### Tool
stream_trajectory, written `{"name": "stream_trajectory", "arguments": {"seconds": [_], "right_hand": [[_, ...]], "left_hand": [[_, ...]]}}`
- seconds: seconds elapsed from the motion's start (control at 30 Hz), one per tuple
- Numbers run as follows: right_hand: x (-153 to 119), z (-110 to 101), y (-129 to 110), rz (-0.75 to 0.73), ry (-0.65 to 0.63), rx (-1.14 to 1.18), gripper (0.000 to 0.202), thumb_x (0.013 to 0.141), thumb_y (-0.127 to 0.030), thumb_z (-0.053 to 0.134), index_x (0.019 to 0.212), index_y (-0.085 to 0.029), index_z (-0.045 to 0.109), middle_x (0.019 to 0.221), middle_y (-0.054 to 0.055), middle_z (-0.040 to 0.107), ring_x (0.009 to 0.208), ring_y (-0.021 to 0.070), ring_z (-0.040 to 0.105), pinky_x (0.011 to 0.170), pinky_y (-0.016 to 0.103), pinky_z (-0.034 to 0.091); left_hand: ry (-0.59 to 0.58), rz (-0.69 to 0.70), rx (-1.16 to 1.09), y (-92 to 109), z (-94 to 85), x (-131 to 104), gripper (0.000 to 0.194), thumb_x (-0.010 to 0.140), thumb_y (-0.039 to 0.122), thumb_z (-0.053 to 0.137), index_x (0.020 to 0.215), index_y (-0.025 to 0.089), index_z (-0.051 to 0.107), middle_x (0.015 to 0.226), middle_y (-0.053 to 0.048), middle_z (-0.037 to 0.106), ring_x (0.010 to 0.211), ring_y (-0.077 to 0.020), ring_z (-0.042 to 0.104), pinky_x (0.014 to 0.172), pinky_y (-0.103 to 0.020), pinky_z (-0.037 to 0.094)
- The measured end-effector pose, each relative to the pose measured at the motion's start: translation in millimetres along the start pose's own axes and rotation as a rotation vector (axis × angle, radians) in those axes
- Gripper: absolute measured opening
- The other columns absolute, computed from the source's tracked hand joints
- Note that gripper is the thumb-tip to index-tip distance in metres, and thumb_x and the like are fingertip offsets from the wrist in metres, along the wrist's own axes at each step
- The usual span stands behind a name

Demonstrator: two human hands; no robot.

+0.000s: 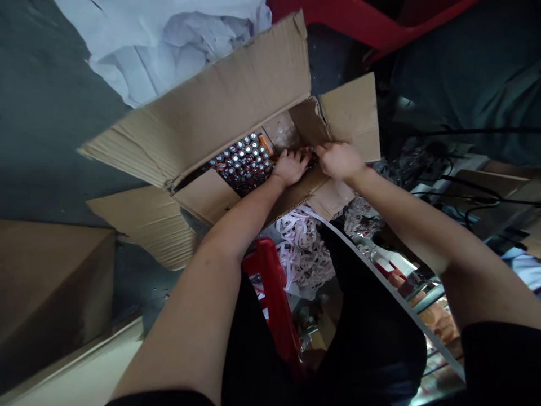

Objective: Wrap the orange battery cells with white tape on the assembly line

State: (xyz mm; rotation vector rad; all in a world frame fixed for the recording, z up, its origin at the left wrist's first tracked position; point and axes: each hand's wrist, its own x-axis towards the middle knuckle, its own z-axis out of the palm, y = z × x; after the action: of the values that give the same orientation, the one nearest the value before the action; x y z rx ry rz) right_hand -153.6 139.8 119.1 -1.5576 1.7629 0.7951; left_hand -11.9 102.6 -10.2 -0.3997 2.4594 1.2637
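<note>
An open cardboard box stands on the floor with its flaps folded out. Inside, on the left, lie several small round-ended cylinders with shiny tips, packed upright. My left hand reaches into the right half of the box, fingers bent over small dark and orange items. Close beside it, my right hand is curled at the box's right inner side, fingertips pinched near the same items. What either hand grips is too small and hidden to make out.
White crumpled sheeting lies behind the box, with red plastic at the top right. Curled white strips and a red plastic piece are in front. Another cardboard box stands at left; cables run at right.
</note>
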Motion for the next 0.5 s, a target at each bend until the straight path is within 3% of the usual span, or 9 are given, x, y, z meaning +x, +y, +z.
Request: {"name": "stream_trajectory", "arguments": {"seconds": [0.13, 0.2, 0.27, 0.4, 0.5], "right_hand": [[8.3, 28.8, -14.0, 0.043, -0.013, 0.048, 0.054, 0.101, -0.013, 0.027, 0.149, -0.007, 0.051, 0.145, 0.027, 0.059, 0.120, 0.0392, 0.065, 0.088, 0.050, 0.054], [18.6, 44.7, -22.7, 0.070, 0.046, 0.084, 0.061, 0.100, -0.011, 0.022, 0.158, -0.007, 0.041, 0.161, 0.026, 0.044, 0.131, 0.0398, 0.057, 0.092, 0.053, 0.054], [31.3, 56.2, -27.7, 0.092, 0.110, 0.123, 0.064, 0.099, -0.011, 0.021, 0.161, -0.007, 0.036, 0.165, 0.024, 0.039, 0.134, 0.0390, 0.053, 0.096, 0.054, 0.053], [50.9, 63.5, -17.4, -0.016, 0.111, 0.144, 0.053, 0.097, -0.012, 0.029, 0.139, -0.004, 0.060, 0.137, 0.026, 0.066, 0.135, 0.0384, 0.051, 0.106, 0.059, 0.045], [54.1, 65.1, -1.0, -0.184, 0.081, 0.162, 0.041, 0.096, -0.020, 0.040, 0.125, -0.014, 0.068, 0.123, 0.017, 0.074, 0.136, 0.0352, 0.049, 0.113, 0.064, 0.034]], "left_hand": [[0.027, -0.146, -0.032, -16.0, -13.0, 18.1, 0.062, 0.106, 0.029, 0.025, 0.166, 0.011, 0.023, 0.152, -0.025, 0.052, 0.134, -0.0367, 0.051, 0.115, -0.055, 0.027], [0.010, -0.235, -0.062, -21.9, -19.7, 24.7, 0.062, 0.105, 0.026, 0.027, 0.165, 0.009, 0.025, 0.150, -0.024, 0.054, 0.135, -0.0357, 0.051, 0.115, -0.054, 0.029], [-0.007, -0.257, -0.066, -23.9, -24.6, 24.6, 0.062, 0.103, 0.027, 0.032, 0.162, 0.007, 0.030, 0.150, -0.025, 0.054, 0.136, -0.0365, 0.050, 0.114, -0.053, 0.031], [-0.030, -0.187, -0.029, -21.2, -26.8, 12.8, 0.071, 0.098, 0.042, 0.047, 0.157, 0.005, 0.036, 0.148, -0.028, 0.054, 0.134, -0.0417, 0.051, 0.114, -0.055, 0.033], [-0.070, -0.206, -0.045, -20.7, -27.1, 11.6, 0.085, 0.089, 0.049, 0.064, 0.156, 0.006, 0.034, 0.142, -0.029, 0.058, 0.131, -0.0436, 0.055, 0.111, -0.054, 0.037]]}}
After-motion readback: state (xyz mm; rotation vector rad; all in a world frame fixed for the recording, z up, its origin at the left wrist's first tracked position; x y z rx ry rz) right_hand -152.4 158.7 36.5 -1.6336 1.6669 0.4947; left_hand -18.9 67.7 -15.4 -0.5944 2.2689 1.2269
